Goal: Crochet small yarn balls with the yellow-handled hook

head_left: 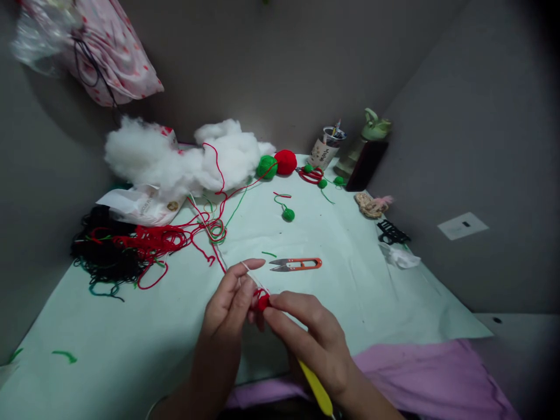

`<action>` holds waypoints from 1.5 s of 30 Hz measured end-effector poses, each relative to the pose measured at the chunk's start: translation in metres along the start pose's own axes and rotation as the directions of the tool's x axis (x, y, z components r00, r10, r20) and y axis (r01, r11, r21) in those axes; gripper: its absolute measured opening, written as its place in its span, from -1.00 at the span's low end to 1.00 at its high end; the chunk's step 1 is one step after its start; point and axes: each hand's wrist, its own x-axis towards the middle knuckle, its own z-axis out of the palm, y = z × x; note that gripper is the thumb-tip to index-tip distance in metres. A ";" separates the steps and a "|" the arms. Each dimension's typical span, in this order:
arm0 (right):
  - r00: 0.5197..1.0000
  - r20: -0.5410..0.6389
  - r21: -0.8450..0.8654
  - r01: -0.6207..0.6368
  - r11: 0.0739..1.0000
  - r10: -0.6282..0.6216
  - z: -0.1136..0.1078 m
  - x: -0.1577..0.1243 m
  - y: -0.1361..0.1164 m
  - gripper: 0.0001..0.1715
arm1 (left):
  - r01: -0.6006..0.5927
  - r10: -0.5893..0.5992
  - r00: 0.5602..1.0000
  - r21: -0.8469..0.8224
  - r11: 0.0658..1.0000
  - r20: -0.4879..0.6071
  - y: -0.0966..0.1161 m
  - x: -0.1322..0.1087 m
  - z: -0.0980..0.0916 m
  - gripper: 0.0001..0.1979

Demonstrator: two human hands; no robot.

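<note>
A small red crochet piece (pixel 262 301) is pinched between my two hands, near the front of the table. My left hand (pixel 231 297) grips it from the left, with white yarn (pixel 255 279) running over the raised index finger. Thumb and index finger of my right hand (pixel 310 332) close on the piece's right side. That same hand holds a yellow-handled crochet hook (pixel 315 388), whose handle sticks out below the palm; its other end is hidden by my fingers. Just beyond my hands lie orange thread snips (pixel 301 265) with their blades apart.
Tangled red yarn (pixel 161 239) and black yarn (pixel 105 251) lie at left, below white stuffing (pixel 175 157). Toward the back are a green ball (pixel 266 167), a red ball (pixel 286 162), red-handled scissors (pixel 311 175), a pen cup (pixel 324 150) and a bottle (pixel 356 149).
</note>
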 end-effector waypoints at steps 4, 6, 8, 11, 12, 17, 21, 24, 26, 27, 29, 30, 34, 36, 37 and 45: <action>0.997 -0.049 -0.055 0.050 0.997 -0.053 0.001 0.002 0.002 -0.67 | -0.144 0.159 0.983 0.159 0.977 -0.087 0.000 0.000 0.000 -0.75; 0.997 -0.062 -0.072 0.034 0.997 -0.039 0.001 0.002 0.002 -0.69 | -0.200 0.225 0.963 0.164 0.966 -0.151 0.001 -0.001 0.002 -0.79; 0.996 -0.075 -0.069 0.037 0.997 -0.042 0.002 0.002 0.001 -0.70 | -0.202 0.215 0.959 0.090 0.975 -0.185 0.001 -0.001 0.003 -0.79; 0.996 -0.081 -0.056 0.043 0.998 -0.047 0.002 0.001 0.000 -0.70 | -0.090 0.077 0.989 -0.102 0.991 -0.125 0.002 0.001 -0.001 -0.75; 0.997 -0.071 -0.051 0.036 0.998 -0.039 0.002 0.001 -0.001 -0.69 | -0.041 0.027 0.996 -0.164 0.986 -0.088 0.002 0.002 -0.004 -0.75; 0.996 -0.081 -0.042 0.029 0.999 -0.033 0.002 -0.001 -0.001 -0.68 | 0.052 -0.041 0.998 -0.317 0.947 0.039 0.003 0.008 -0.010 -0.76; 0.994 -0.102 -0.064 0.027 0.998 -0.033 0.002 -0.002 -0.001 -0.70 | -0.009 0.020 0.998 -0.181 0.983 0.059 0.005 0.007 -0.007 -0.71; 0.994 -0.098 -0.093 0.036 0.995 -0.045 -0.001 -0.001 -0.002 -0.70 | -0.047 0.054 0.995 -0.089 0.995 0.080 0.006 0.005 -0.006 -0.62; 0.996 -0.077 -0.103 0.033 0.994 -0.041 -0.003 0.000 -0.003 -0.68 | -0.070 0.074 0.992 -0.046 0.997 0.098 0.006 0.005 -0.007 -0.58; 0.997 -0.071 -0.105 0.031 0.994 -0.038 -0.003 0.001 -0.003 -0.67 | -0.082 0.084 0.991 -0.023 0.996 0.101 0.006 0.005 -0.008 -0.57; 0.998 -0.059 -0.111 0.027 0.993 -0.034 -0.002 0.000 -0.003 -0.66 | -0.103 0.101 0.990 0.011 0.995 0.096 0.006 0.006 -0.008 -0.53; 0.998 -0.062 -0.113 0.023 0.993 -0.031 -0.001 0.000 -0.002 -0.65 | -0.101 0.099 0.990 0.011 0.995 0.099 0.007 0.006 -0.008 -0.50; 0.995 -0.095 -0.042 0.033 0.999 -0.037 0.007 -0.006 0.003 -0.55 | 0.099 -0.075 0.972 -0.101 0.990 0.222 0.008 0.006 -0.007 -0.41; 0.996 -0.081 0.040 0.044 0.998 -0.041 0.007 -0.006 0.005 -0.52 | 0.245 -0.192 0.933 -0.144 0.959 0.305 0.008 0.006 -0.008 -0.40; 0.996 -0.077 0.085 0.047 0.995 -0.040 0.005 -0.006 0.005 -0.52 | 0.289 -0.226 0.917 -0.159 0.944 0.328 0.008 0.006 -0.009 -0.40; 0.892 -0.110 0.646 -0.272 0.713 0.439 -0.006 0.005 0.001 -0.74 | 0.106 -0.082 0.979 -0.124 0.987 0.185 0.011 0.009 -0.008 -0.39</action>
